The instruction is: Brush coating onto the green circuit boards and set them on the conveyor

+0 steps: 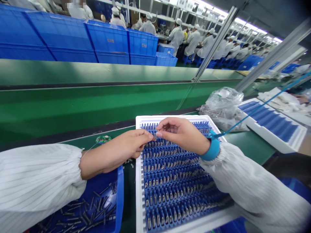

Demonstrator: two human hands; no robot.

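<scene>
My left hand reaches over the far part of a white-rimmed tray, thumb and forefinger pinched on a small shiny metal part. My right hand meets it from the other side, its thumb and forefinger closed at the same spot. Whether the right fingertips also grip that part is too small to tell. Blue slotted rows fill the tray, with small silvery metal pieces standing in the slots. A blue wrist strap with a cord circles my right wrist.
A blue bin of loose metal pins stands at lower left. Beyond my left forearm lies a green circuit board; small white bits are scattered nearby. Right: a clear plastic bag and another white tray. Behind: a green conveyor, blue crates, people.
</scene>
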